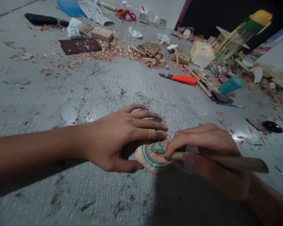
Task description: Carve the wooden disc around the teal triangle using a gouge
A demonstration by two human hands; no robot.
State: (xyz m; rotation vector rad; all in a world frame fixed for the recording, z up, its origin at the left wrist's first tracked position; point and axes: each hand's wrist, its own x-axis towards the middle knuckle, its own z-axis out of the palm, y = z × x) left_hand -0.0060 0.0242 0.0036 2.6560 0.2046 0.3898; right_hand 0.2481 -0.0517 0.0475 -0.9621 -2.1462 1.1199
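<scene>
One green-ringed disc [153, 158]. Left hand [121, 133]: at disc's left, fingers spread. Right hand [209, 141]: at disc's right, fingers pinching pale-handled tool [245, 164].

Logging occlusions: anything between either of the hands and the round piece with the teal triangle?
Nothing visible blocks them. The left hand touches the round piece directly; the right hand reaches it with the long-handled tool it grips. The orange-handled knife lies beyond both, off to the side.
</scene>
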